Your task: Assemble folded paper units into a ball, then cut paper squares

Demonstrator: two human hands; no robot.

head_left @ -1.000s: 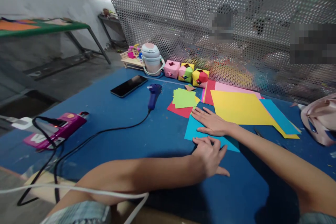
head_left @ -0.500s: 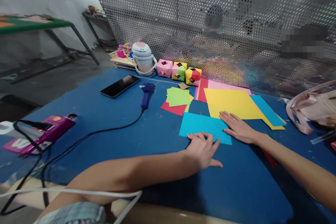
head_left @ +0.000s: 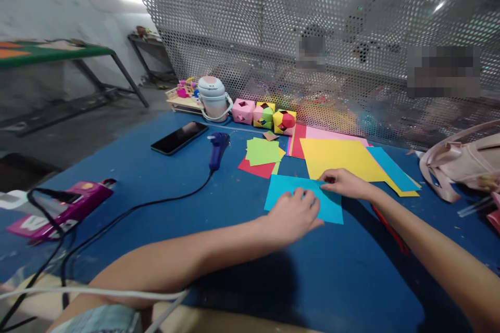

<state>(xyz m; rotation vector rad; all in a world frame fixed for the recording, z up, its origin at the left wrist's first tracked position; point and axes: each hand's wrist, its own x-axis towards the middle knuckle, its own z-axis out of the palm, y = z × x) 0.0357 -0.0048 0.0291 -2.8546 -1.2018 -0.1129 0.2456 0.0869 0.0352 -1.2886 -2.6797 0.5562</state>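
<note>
A blue sheet of paper (head_left: 281, 191) lies flat on the blue table in front of me. My left hand (head_left: 294, 216) is over the sheet's near part, fingers loosely bent and a little apart, with nothing seen in them. At the far edge, toward the right, my right hand (head_left: 346, 184) has its thumb and forefinger drawn together on the paper. A larger yellow sheet (head_left: 336, 156) rests just beyond the blue one. Partly under my right forearm is a long red object (head_left: 390, 230), whose kind I cannot make out.
Green paper squares (head_left: 262, 152) lie on a red piece (head_left: 255, 168). A blue glue gun (head_left: 219, 151), with its cord, and a black phone (head_left: 179, 138) are to the left. Folded paper cubes (head_left: 264, 115) and a flask (head_left: 214, 101) stand along the perforated metal screen (head_left: 242, 36).
My right hand has gone from lying flat on the sheet to a pinch at its far edge. My left hand has lifted slightly, fingers less spread. The view has tilted a little.
</note>
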